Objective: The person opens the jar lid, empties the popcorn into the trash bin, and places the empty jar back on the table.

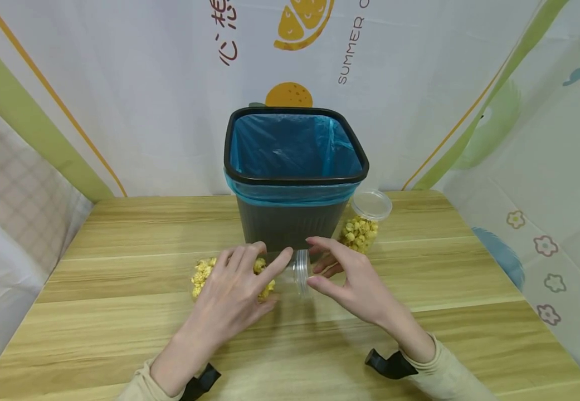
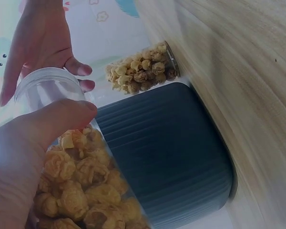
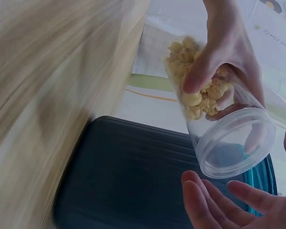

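My left hand [image 1: 232, 298] grips a clear plastic jar [image 2: 81, 186] of yellow popcorn around its side. The jar lies tilted sideways above the table, its clear lid [image 3: 236, 143] pointing to the right. Popcorn fills the lower part, while the stretch near the lid holds none. Beside the lid my right hand [image 1: 357, 287] hovers with fingers spread and bent a little; in the right wrist view a small gap shows between its fingertips and the lid. Part of the jar is hidden behind the left hand in the head view.
A dark ribbed bin [image 1: 290, 220] with a blue liner bag [image 1: 290, 142] stands just behind the hands. At its right a second lidded popcorn jar [image 1: 361, 231] stands upright on the wooden table [image 1: 134, 312]. Printed curtains [image 1: 159, 100] hang behind and at the sides.
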`<state>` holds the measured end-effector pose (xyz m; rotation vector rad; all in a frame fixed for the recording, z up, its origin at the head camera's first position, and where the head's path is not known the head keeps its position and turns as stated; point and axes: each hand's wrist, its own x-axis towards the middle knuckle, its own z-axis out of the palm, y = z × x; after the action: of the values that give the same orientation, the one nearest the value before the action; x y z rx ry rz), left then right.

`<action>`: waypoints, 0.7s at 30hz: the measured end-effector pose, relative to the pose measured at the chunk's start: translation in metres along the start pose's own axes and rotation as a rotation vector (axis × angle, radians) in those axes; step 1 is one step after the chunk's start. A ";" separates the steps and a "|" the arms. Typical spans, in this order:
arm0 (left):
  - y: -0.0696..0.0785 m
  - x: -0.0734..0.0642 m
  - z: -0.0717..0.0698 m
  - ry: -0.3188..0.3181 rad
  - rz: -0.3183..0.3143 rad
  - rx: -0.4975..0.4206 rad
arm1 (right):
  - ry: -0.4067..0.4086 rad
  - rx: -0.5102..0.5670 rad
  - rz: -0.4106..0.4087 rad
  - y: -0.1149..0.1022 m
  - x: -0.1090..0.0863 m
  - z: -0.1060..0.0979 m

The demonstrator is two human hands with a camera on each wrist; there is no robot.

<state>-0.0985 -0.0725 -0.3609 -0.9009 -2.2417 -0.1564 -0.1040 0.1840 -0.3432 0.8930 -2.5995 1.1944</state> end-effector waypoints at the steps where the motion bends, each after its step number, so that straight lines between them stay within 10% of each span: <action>1: 0.000 0.000 0.000 -0.002 0.000 0.000 | 0.006 0.008 0.017 0.000 0.000 0.001; 21: 0.000 0.000 0.001 0.000 -0.009 -0.004 | -0.060 0.047 0.024 -0.001 0.000 0.002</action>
<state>-0.0991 -0.0726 -0.3616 -0.8935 -2.2466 -0.1650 -0.1033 0.1823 -0.3442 0.9226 -2.6469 1.2594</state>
